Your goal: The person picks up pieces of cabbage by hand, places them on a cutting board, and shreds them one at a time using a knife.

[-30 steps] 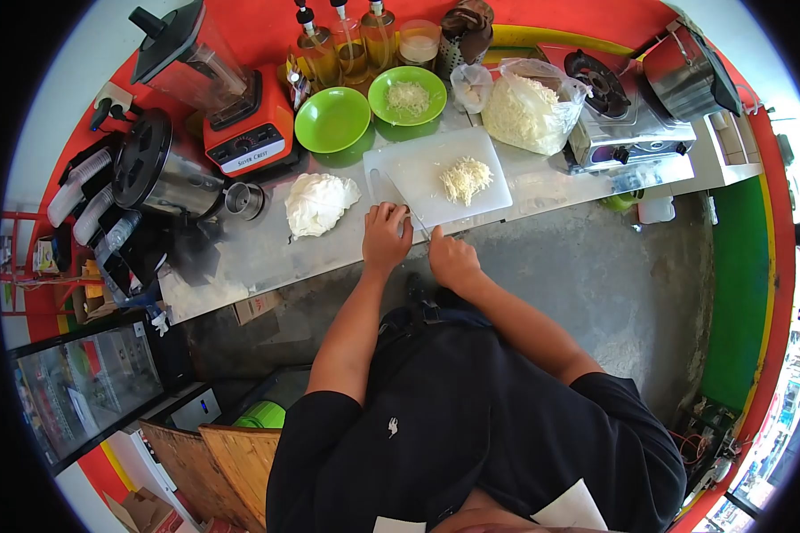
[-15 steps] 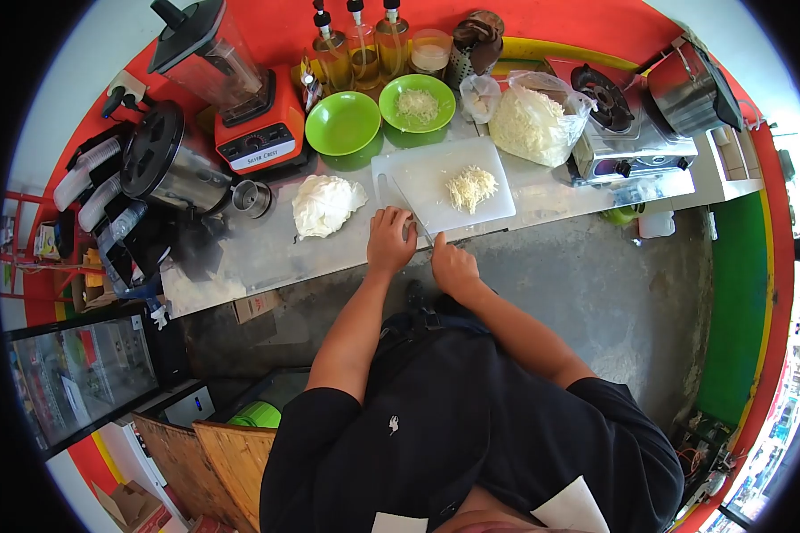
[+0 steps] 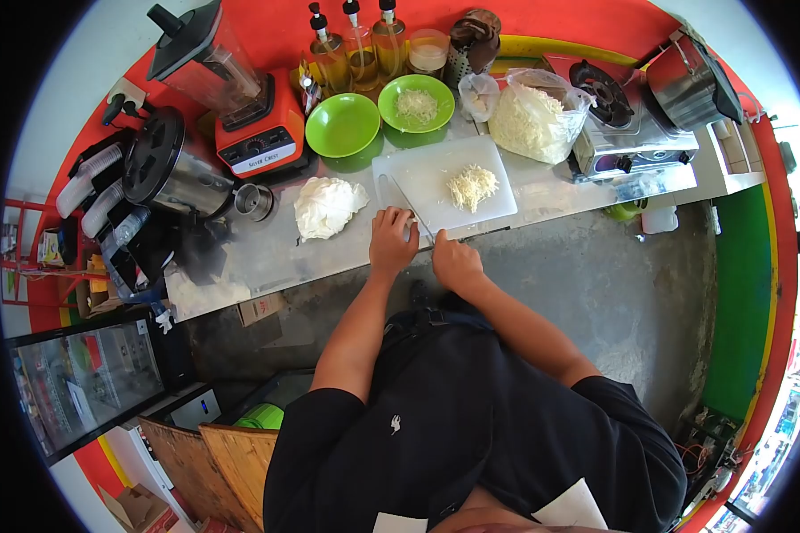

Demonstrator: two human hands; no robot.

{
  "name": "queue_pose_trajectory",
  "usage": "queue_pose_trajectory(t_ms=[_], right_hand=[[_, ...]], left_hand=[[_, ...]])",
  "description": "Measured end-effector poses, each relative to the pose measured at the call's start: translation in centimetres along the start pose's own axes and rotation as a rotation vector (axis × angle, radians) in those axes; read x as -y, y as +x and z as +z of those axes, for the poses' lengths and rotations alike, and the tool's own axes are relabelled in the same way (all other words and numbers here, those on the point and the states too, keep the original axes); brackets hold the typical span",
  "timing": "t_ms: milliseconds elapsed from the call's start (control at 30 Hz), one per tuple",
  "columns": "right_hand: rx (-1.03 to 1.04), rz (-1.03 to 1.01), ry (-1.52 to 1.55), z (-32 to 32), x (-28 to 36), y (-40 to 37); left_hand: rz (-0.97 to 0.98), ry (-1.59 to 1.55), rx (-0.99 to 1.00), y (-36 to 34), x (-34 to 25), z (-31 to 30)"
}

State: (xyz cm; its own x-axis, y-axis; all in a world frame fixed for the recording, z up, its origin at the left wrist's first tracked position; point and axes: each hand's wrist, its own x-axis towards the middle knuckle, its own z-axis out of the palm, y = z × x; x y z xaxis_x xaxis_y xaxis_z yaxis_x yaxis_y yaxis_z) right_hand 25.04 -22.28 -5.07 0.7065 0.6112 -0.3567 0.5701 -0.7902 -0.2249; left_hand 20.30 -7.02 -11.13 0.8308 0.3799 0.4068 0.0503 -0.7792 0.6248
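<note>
My right hand [image 3: 458, 262] is closed around the handle of a knife [image 3: 411, 202], whose thin blade slants up and left over the white cutting board [image 3: 431, 166]. Left of the blade, at the board's near left corner, my left hand [image 3: 393, 240] has its fingers curled down and pressed together. A small pale bit shows by its fingertips, too hidden to name. On the right half of the board lies a pile of pale, finely cut shreds [image 3: 473, 187]. A crumpled white plastic bag [image 3: 329, 209] rests on the counter left of my left hand.
Behind the board stand two green bowls, one bare inside [image 3: 342, 124], the other [image 3: 391, 115] with pale shreds. A full plastic bag of shreds [image 3: 529, 123] sits near the gas stove [image 3: 636, 147]. A red blender [image 3: 260, 147] and steel pot [image 3: 191, 173] are left. The counter edge [image 3: 267, 286] runs before me.
Both hands and the knife stay in nearly the same place. The whole view has shifted very slightly, and the shred pile looks unchanged.
</note>
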Motion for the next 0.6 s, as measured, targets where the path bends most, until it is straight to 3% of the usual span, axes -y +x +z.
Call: queue_pose_trajectory(t_ms=[400, 600], right_hand=[[0.066, 0.040, 0.104, 0.3, 0.3, 0.2], [0.040, -0.028, -0.010, -0.8, 0.2, 0.4]], left_hand=[[0.009, 0.013, 0.002, 0.0, 0.1, 0.0], [0.008, -0.006, -0.017, 0.0, 0.0, 0.0]])
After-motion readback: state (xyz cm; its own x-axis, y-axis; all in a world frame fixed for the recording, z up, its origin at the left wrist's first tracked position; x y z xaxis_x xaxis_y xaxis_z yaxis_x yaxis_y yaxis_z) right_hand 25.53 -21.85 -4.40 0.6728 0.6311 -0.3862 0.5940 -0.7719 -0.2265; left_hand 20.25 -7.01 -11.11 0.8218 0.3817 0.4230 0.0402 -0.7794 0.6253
